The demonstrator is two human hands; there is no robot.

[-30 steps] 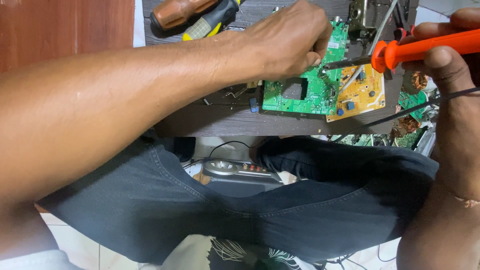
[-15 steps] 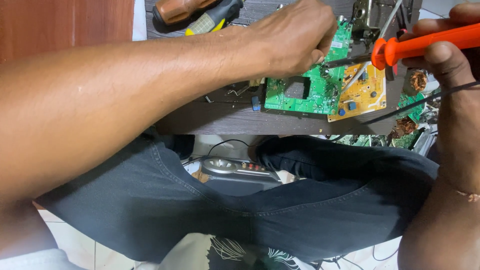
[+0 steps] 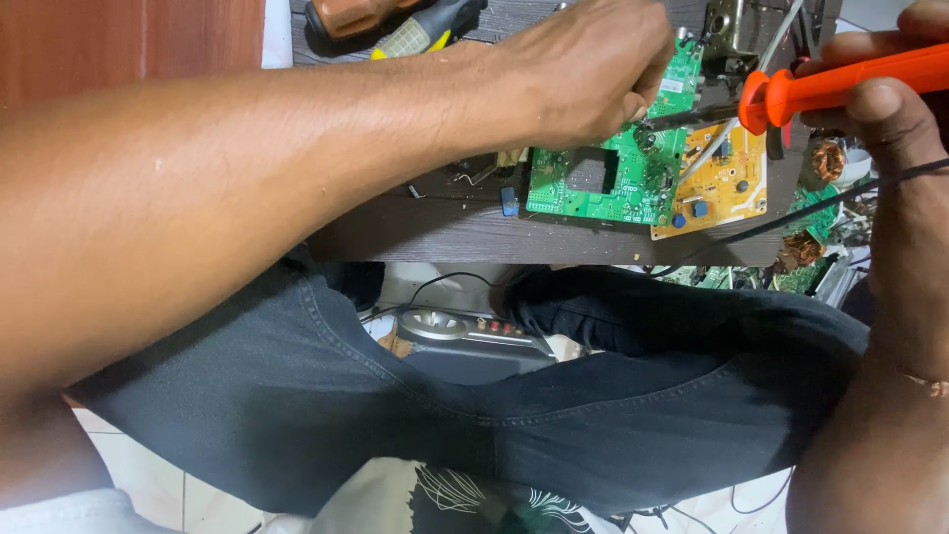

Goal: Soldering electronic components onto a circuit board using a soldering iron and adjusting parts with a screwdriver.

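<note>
My right hand grips an orange-handled soldering iron, whose dark tip points left onto the green circuit board. My left hand reaches across from the left and rests on the top of that board, fingers curled; a thin silvery wire or tweezers slants up beside it, and whether the fingers pinch it is hidden. A smaller yellow circuit board lies against the green one's right edge. Both boards sit on a dark wooden bench.
Screwdrivers with a brown handle and a black-and-yellow handle lie at the bench's far edge. A black cord runs from the iron. Loose boards and copper coils pile at the right. A grey device sits below between my legs.
The view has shifted slightly; both hands and the iron stay over the green board with only tiny movement.
</note>
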